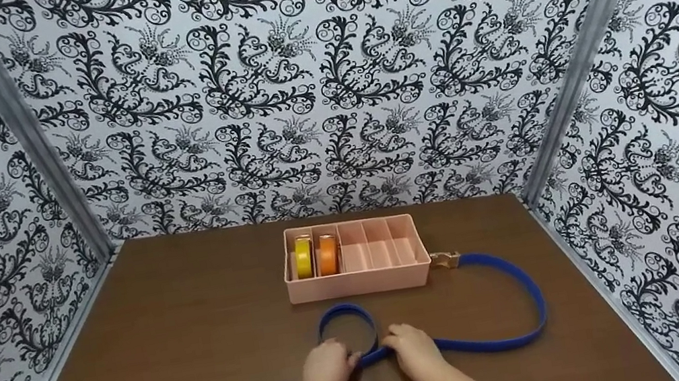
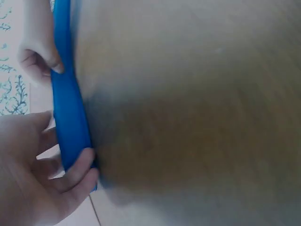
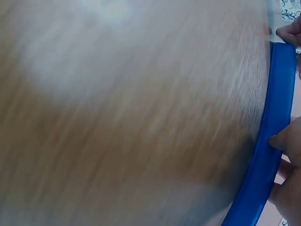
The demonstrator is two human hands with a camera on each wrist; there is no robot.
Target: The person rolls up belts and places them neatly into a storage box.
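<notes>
A blue belt [image 1: 497, 345] stands on its edge on the table, its gold buckle [image 1: 444, 260] at the far end, close to the box's right side. Its near end is bent into a loop [image 1: 346, 307]. My left hand [image 1: 328, 366] grips the belt at the base of this loop, fingers curled about the strap [image 2: 73, 122]. A short way to the right, my right hand [image 1: 417, 352] pinches the strap, its thumb [image 3: 278, 140] on the near face and fingers behind. From there the belt sweeps right and back in a wide curve.
Behind the hands is a pink divided box [image 1: 358, 283]. Its left compartments hold a rolled yellow belt [image 1: 303, 259] and a rolled orange belt [image 1: 327, 257]; bare compartments lie to their right. Patterned walls [image 1: 296, 88] enclose the brown table [image 1: 168, 354] at the back and sides.
</notes>
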